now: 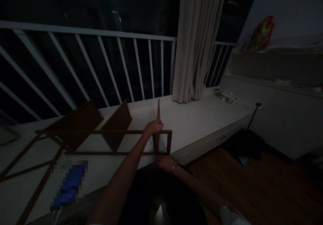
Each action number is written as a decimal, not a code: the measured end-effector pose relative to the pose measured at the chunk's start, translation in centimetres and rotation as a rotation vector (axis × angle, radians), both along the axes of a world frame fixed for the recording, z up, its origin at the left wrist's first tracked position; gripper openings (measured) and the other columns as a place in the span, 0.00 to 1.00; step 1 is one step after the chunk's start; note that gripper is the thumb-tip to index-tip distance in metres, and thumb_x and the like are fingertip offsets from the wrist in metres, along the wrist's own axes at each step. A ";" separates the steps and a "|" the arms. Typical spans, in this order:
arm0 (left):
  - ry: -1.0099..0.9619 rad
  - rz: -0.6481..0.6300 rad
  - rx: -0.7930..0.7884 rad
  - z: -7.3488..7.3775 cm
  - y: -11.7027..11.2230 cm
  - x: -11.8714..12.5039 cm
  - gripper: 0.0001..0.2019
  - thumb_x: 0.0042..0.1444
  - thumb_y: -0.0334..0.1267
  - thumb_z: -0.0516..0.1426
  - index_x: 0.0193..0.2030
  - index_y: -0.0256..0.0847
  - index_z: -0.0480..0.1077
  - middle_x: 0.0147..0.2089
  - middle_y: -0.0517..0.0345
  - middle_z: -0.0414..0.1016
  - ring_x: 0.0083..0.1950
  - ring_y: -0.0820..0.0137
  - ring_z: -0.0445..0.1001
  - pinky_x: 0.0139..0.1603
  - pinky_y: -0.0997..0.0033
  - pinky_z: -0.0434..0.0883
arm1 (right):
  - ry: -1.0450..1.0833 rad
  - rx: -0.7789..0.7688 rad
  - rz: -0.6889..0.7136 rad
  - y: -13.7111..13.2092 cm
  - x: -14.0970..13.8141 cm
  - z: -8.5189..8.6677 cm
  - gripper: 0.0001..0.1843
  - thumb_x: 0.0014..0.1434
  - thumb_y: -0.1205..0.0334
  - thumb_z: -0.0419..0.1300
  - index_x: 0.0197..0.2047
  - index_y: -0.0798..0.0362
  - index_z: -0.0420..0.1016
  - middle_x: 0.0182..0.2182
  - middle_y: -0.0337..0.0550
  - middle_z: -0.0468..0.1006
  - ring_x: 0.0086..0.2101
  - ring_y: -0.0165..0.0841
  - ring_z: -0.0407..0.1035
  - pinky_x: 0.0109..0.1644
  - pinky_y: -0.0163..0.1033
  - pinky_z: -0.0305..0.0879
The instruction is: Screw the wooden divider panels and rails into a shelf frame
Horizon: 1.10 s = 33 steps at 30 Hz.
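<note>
While the brown wooden rack (118,124) lies sideways near the front edge of the white surface (199,122), left hand (153,126) grasps its thin end panel (158,112) at the upper rail (131,131), right hand (164,162) meets the lower rail (136,153), grip not discernible, and the surface runs rightward past the curtain (196,43) to a pale bundle (227,96).

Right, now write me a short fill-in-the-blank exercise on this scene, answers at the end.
1. Comparing heights in the picture, the left hand is ____ than the right hand.
2. The hand wearing the bracelet is the ____ one.
3. Going by left or right in the picture, the wooden rack lies to the ____ of the curtain.

Missing words: higher; right; left.
</note>
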<state>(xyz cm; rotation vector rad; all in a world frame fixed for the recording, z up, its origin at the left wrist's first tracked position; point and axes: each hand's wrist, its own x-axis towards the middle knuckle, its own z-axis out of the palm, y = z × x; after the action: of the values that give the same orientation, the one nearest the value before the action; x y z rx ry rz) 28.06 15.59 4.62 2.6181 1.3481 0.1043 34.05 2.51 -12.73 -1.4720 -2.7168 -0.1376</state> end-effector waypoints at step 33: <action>-0.008 -0.013 0.008 0.2 -0.1 -0.1 0.18 0.52 0.45 0.40 0.39 0.44 0.66 0.44 0.53 0.70 0.41 0.64 0.68 0.36 0.67 0.64 | 0.132 -0.090 -0.157 -0.7 -0.4 -0.2 0.11 0.56 0.62 0.47 0.39 0.56 0.67 0.34 0.47 0.71 0.38 0.34 0.65 0.38 0.36 0.60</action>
<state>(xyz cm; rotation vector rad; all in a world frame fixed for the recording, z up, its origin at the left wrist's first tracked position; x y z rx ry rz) 27.92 15.52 4.80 2.6296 1.3311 0.1184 33.60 1.80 -12.91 -1.6549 -2.5338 0.0754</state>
